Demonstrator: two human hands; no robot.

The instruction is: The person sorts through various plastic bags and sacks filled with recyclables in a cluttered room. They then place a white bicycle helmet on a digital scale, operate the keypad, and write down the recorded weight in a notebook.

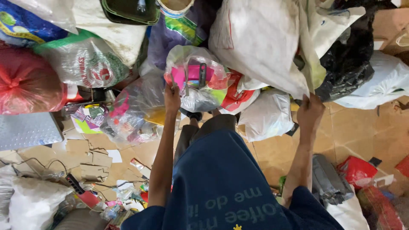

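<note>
At 12 o'clock from your torso, among the heaped sacks, both your hands are up and working. Your left hand (pixel 172 99) is closed, pinching the lower edge of a clear plastic bag (pixel 197 79) stuffed with bright pink, red and green items; the bag hangs just above your fist, resting against the pile. Your right hand (pixel 310 111), out at 2 o'clock, is closed on the bottom corner of a large white woven sack (pixel 260 40) that slopes down from 12 o'clock toward that grip.

Around them: a second clear bag of mixed scraps (pixel 134 113) at 10 o'clock, just beside your left forearm; a small white bag (pixel 267 116) on the floor between your hands; a black bag (pixel 349 64) at 1 o'clock, behind the white sack; a red bag (pixel 25 83) far out at 9 o'clock. Torn cardboard pieces (pixel 91 159) litter the tiled floor (pixel 362 132) at 8 o'clock.

Step in hand, as I read it: you have both bags gripped and are about to draw them out of the stack. The next move likely calls for a firmer hold on the clear bag, since a thin edge pinch could tear or slip, and a steady pull on the white sack so the bags leaning on it don't slide down.
</note>
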